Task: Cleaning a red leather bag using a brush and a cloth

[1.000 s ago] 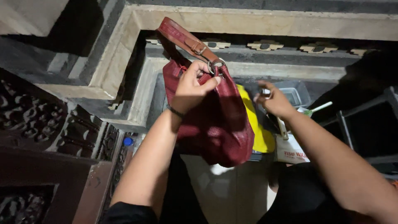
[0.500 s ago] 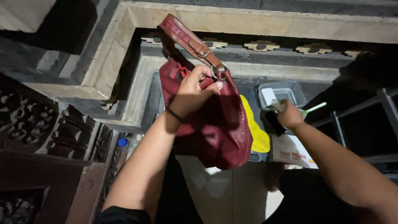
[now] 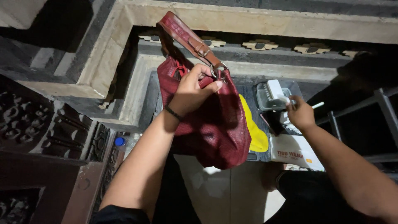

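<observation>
Two hands engaged. Left hand [image 3: 191,92]: fingers clenched on red handbag [image 3: 211,124] rim, held aloft. Right hand [image 3: 300,113]: fingers pinched at small white item, exact grip unclear, over clear container [image 3: 271,96]. Step likely: loading bag; next needs mouth kept open.

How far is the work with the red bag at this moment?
Done: the red leather bag is lifted off the floor, gripped at its top by the left hand. In hand: the right hand reaches to the clear plastic container on the floor. Left: nothing from the floor is seen going into the bag.
</observation>
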